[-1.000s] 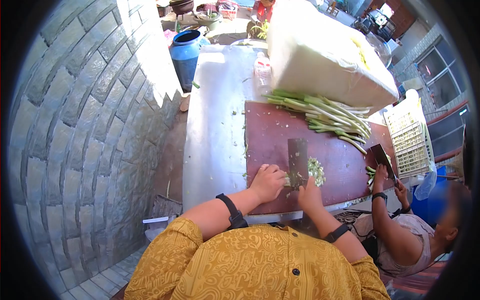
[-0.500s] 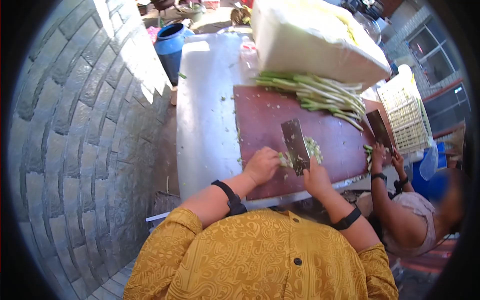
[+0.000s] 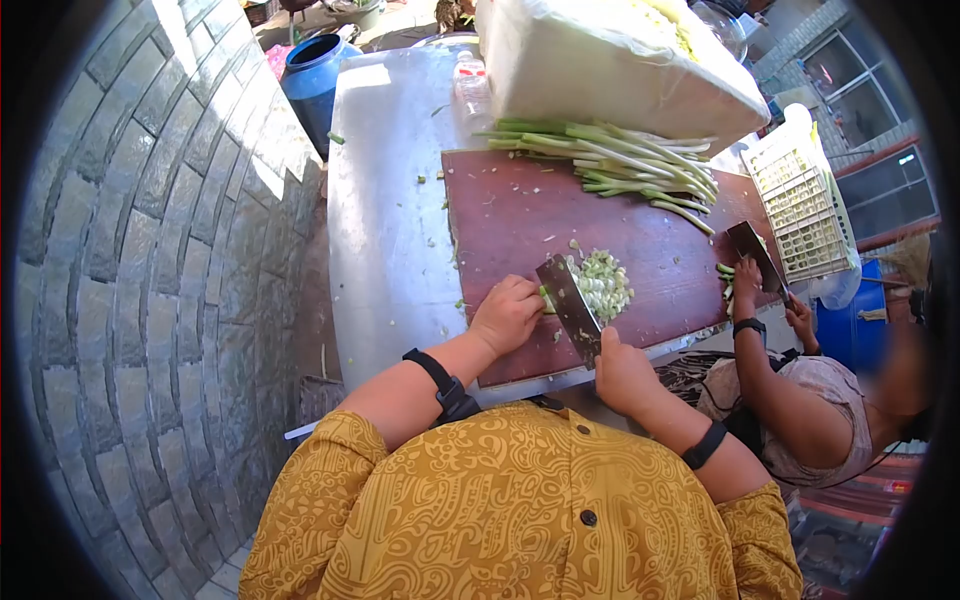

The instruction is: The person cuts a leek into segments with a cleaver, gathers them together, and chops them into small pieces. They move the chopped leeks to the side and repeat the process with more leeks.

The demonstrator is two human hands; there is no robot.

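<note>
My right hand (image 3: 625,372) is closed round the handle of a cleaver (image 3: 572,308), whose broad dark blade lies between my hands on the red-brown board (image 3: 500,210). Left of the blade, my left hand (image 3: 506,314) has its fingers pressed round green onion stalks (image 3: 546,298); their far part is hidden by hand and blade. Chopped green onion (image 3: 602,285) lies in a pile just right of the blade. A bundle of long green onions (image 3: 630,165) rests across the board's far edge.
A co-worker (image 3: 800,410) at the right holds another cleaver (image 3: 758,255) over stalks. Behind the board are a large white box (image 3: 620,75) and a plastic bottle (image 3: 471,92). A white crate (image 3: 800,210) is at the right, a blue barrel (image 3: 318,90) beyond the metal table (image 3: 385,230).
The cleaver blade has tilted and shifted left towards my left hand, uncovering more of the chopped pile. The whole view has shifted slightly, and the co-worker's blade sits at a different angle.
</note>
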